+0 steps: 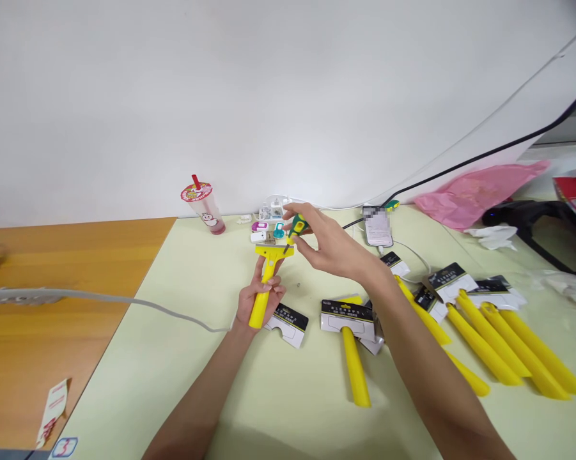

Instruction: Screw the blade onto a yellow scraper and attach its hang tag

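Note:
My left hand (261,297) is closed round the handle of a yellow scraper (271,263), its wide head pointing away from me. A green and yellow screwdriver (297,227) is pinched in the fingers of my right hand (323,239). Its tip meets the right side of the scraper head. Under my left wrist lies a black and white packaging card (290,324). A small screw (298,285) seems to lie on the table right of my left hand. To the right rests another yellow scraper (355,367) with a card over its head.
Several yellow scrapers (484,345) with cards lie at the right. Behind my hands is a power strip (268,209). A drink cup (205,207) stands at back left, a phone (378,227) at back right. A grey cable (172,310) crosses from the left; a pink bag (474,195) sits far right.

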### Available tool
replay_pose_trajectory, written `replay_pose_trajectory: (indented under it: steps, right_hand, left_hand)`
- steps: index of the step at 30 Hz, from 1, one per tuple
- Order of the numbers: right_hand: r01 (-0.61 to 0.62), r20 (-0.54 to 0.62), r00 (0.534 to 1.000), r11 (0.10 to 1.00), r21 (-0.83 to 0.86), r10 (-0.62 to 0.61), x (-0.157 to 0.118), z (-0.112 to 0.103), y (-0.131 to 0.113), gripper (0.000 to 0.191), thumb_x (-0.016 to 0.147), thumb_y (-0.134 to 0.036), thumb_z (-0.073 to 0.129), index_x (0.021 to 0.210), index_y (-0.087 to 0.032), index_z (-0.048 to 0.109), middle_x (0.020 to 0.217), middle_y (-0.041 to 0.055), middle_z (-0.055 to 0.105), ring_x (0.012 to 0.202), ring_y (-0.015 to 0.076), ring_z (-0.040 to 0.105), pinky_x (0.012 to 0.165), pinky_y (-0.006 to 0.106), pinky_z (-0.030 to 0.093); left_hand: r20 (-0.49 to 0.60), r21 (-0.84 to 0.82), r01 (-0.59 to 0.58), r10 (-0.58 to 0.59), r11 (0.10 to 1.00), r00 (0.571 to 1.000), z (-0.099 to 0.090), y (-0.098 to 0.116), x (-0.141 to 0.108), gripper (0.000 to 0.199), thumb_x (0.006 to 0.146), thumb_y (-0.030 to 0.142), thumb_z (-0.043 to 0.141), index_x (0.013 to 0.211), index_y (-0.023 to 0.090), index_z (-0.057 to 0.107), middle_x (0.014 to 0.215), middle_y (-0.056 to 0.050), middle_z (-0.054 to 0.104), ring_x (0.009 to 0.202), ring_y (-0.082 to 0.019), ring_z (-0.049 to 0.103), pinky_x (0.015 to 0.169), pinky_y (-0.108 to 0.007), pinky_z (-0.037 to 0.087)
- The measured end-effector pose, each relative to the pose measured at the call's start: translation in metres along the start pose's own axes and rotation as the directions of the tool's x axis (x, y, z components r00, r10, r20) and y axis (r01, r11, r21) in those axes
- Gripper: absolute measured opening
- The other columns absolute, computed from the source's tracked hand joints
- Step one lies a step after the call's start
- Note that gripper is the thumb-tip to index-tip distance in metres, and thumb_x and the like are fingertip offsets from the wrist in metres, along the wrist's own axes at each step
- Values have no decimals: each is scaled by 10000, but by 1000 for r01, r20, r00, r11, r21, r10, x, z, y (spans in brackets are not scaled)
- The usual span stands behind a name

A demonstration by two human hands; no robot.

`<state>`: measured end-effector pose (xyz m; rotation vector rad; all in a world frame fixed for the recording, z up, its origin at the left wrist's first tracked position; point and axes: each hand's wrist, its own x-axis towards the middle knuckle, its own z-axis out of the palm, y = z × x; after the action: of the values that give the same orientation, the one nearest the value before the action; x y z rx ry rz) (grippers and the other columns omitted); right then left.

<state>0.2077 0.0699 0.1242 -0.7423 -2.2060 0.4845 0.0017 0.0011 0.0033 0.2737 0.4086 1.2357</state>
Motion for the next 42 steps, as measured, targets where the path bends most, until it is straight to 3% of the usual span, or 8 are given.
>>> replay_pose_trajectory:
  steps: [5, 10, 16, 22, 28, 33, 38, 42]
  right_hand:
    - [-54, -22, 998, 995, -86, 53, 1, -2, -1, 367, 1064, -310, 550, 1429, -314, 516, 1238, 90, 677, 1043, 270, 689, 931, 478, 589]
    - [-17, 6, 1000, 1000, -26, 17, 0, -1, -1, 497, 1046, -203, 493, 1526, -299, 408, 1402, 132, 616, 1224, 284, 640, 1039, 510, 538]
    - [-71, 10, 997, 996, -47, 71, 0, 1, -5, 383, 1065, -320, 544, 1445, -302, 501, 1315, 100, 707, 1117, 293, 702, 958, 486, 561]
    - [-49, 69, 997, 998, 49, 46, -1, 0, -5, 514, 1022, -160, 501, 1508, -313, 431, 1489, 91, 620, 1230, 257, 668, 1048, 471, 545]
    - [-87, 2, 996, 991, -97, 88, 0, -3, -4, 320, 1036, -391, 622, 1328, -295, 531, 1240, 89, 724, 1022, 289, 702, 888, 463, 574]
    - [-49, 50, 997, 999, -22, 50, -2, -3, -3, 455, 1040, -233, 518, 1477, -295, 406, 1461, 129, 604, 1260, 297, 635, 1021, 504, 541]
    - [-68, 40, 997, 998, -5, 68, -1, -2, -5, 438, 1067, -262, 504, 1495, -321, 429, 1388, 95, 663, 1124, 266, 687, 994, 468, 548]
    - [-36, 52, 998, 999, 25, 35, -1, -3, -2, 499, 1030, -187, 508, 1505, -298, 401, 1420, 111, 615, 1215, 265, 643, 1039, 463, 522]
  left_hand:
    - [-9, 9, -5, 5, 1000, 1000, 3, 0, -1, 853, 692, -44, 634, 1416, 406, 644, 1520, -39, 600, 748, -54, 545, 751, -231, 484]
    - [-22, 26, -16, 17, 1000, 1000, 4, 0, -1, 890, 698, -45, 620, 1450, 432, 615, 1531, -38, 592, 746, -67, 558, 742, -255, 486]
    - [-20, 19, -6, 6, 1000, 1000, 3, -1, -1, 894, 697, -45, 620, 1453, 432, 608, 1530, -38, 589, 749, -61, 561, 750, -251, 483]
    - [-17, 9, -16, 16, 1000, 1000, 4, 0, 0, 920, 680, -60, 624, 1447, 448, 612, 1546, -24, 573, 740, -42, 550, 755, -229, 487]
    - [-6, 18, 4, -4, 1000, 1000, 5, -1, -2, 922, 687, -65, 630, 1451, 451, 608, 1582, -25, 548, 743, -39, 546, 768, -232, 493]
    - [-22, 31, -17, 17, 999, 1000, 5, -1, -1, 939, 679, -56, 628, 1456, 472, 603, 1583, -12, 548, 739, -43, 546, 751, -230, 493]
    - [-23, 35, 0, 1, 999, 1000, 6, -2, -2, 929, 672, -53, 630, 1447, 459, 614, 1600, -14, 536, 733, -42, 539, 758, -238, 490]
    - [-22, 5, 2, -2, 1000, 1000, 6, -1, -2, 905, 684, -72, 608, 1433, 435, 627, 1607, -28, 525, 742, -41, 540, 762, -233, 489]
